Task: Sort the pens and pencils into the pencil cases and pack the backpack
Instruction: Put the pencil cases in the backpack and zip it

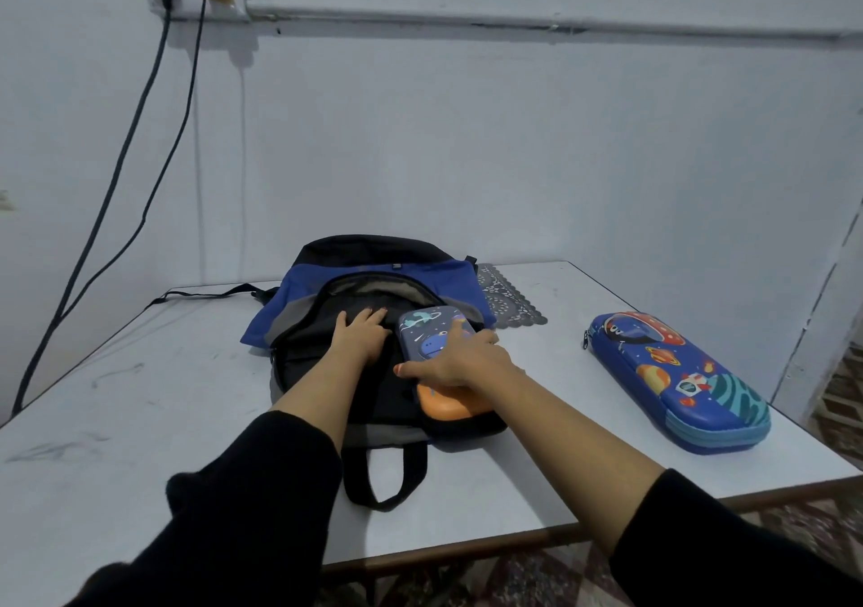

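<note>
- Right hand [455, 359] grasps the dark pencil case [427, 331] across its middle. The case lies on the backpack [355, 274], its far end at the open mouth.
- Left hand [362, 333] is flat with fingers straight, pressing the backpack's black front just left of the case.
- Bright blue pencil case [677, 380] lies closed on the table [140, 396], well to the right.
- Lace mat [506, 300] lies at the backpack's far right.

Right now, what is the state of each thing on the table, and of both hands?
backpack: lying flat on the table, main opening unzipped.
dark pencil case: closed, lying on the backpack, far end at the opening.
blue pencil case: zipped shut, lying on the table apart from the backpack.
left hand: fingers fairly straight, resting on the backpack by the opening.
right hand: grips the dark pencil case.
</note>
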